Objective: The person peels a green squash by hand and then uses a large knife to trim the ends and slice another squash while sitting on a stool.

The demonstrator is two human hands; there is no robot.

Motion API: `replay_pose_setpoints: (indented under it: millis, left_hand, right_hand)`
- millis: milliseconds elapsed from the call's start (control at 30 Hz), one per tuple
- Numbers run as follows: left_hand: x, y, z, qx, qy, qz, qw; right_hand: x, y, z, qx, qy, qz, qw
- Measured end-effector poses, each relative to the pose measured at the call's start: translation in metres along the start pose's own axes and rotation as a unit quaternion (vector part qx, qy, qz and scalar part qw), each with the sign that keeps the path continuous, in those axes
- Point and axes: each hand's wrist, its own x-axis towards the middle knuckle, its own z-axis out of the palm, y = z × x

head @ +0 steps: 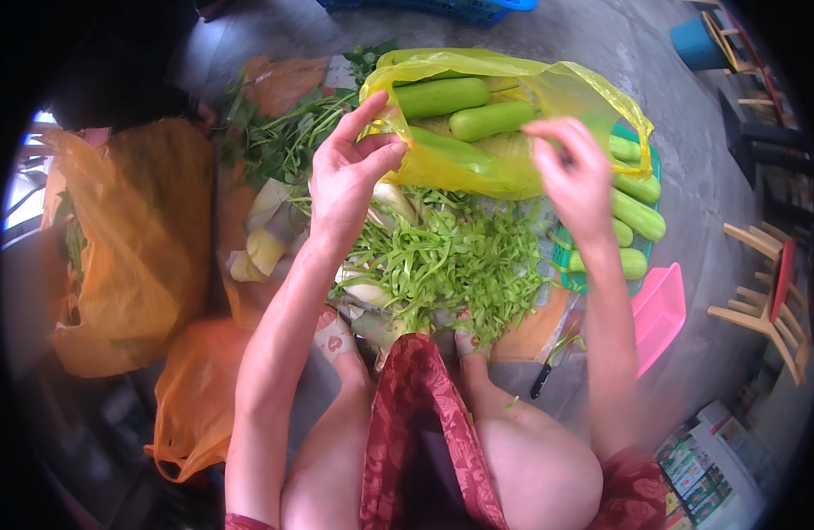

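A yellow plastic bag lies wide-mouthed before me, with several pale green gourds inside. My left hand pinches the bag's left rim between thumb and fingers, its index finger raised. Over the right part of the bag is my right hand, blurred, with its fingers curled near a gourd's end. Whether those fingertips hold anything cannot be made out. Below the bag spreads a heap of cut green leaf strips. More gourds rest in a green plastic basket, partly behind my right arm.
Leafy stems lie left of the bag. A black-handled knife and a pink plastic tray are at right. Orange plastic bags stand at left. Wooden stools and a blue crate are farther off.
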Motion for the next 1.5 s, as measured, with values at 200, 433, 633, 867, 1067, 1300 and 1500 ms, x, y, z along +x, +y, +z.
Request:
replay_pose_setpoints:
  millis: [200,433,633,867,1067,1300,1500]
  left_hand:
    - [-0.015,-0.004,-0.001,0.006,-0.018,-0.005,1.000]
    - [-0.030,-0.015,-0.019,-0.011,-0.048,-0.018,0.999]
    - [-0.033,-0.011,-0.016,-0.028,-0.045,-0.028,0.998]
    - [-0.035,-0.013,-0.021,-0.030,-0.064,-0.030,0.997]
    - [0.005,0.024,0.015,-0.140,-0.080,0.026,0.987]
    - [0.001,0.029,-0.007,-0.130,-0.036,0.004,0.991]
    - [-0.064,0.017,0.003,0.160,-0.029,-0.104,0.981]
  right_hand:
    - [0.094,0.127,0.073,-0.408,-0.219,0.111,0.879]
    - [0.078,0.172,0.110,-0.509,-0.180,0.053,0.840]
    - [0.080,0.236,0.120,-0.463,-0.033,-0.062,0.883]
    - [0.064,0.176,0.056,-0.286,-0.080,-0.173,0.939]
    - [0.040,0.040,-0.007,-0.045,-0.033,-0.126,0.990]
    - [-0.053,-0.041,-0.062,0.176,0.112,-0.124,0.970]
    - [-0.113,-0.025,-0.033,0.043,0.031,-0.056,0.997]
